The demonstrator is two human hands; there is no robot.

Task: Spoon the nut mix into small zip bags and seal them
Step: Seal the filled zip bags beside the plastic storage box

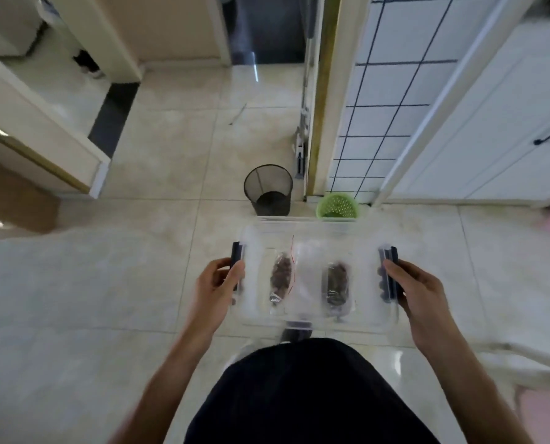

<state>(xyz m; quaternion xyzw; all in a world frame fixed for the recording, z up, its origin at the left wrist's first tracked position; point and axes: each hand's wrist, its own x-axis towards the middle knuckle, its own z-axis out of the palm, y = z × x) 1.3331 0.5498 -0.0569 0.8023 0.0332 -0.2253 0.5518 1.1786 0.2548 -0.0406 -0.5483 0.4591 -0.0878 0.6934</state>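
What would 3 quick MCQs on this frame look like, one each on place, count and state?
1. Where is the black mesh bin?
A. on the floor left of the green basket
B. inside the clear box
C. on a counter

2. How many filled zip bags lie in the clear box?
A. none
B. two
C. five

3. How is the clear box held?
A. one hand underneath
B. resting on the floor
C. both hands at its dark side latches

Key: 1 A, it stands on the tiles beside the basket. 2 B, left bag and right bag. 3 C, left hand and right hand grip the ends.
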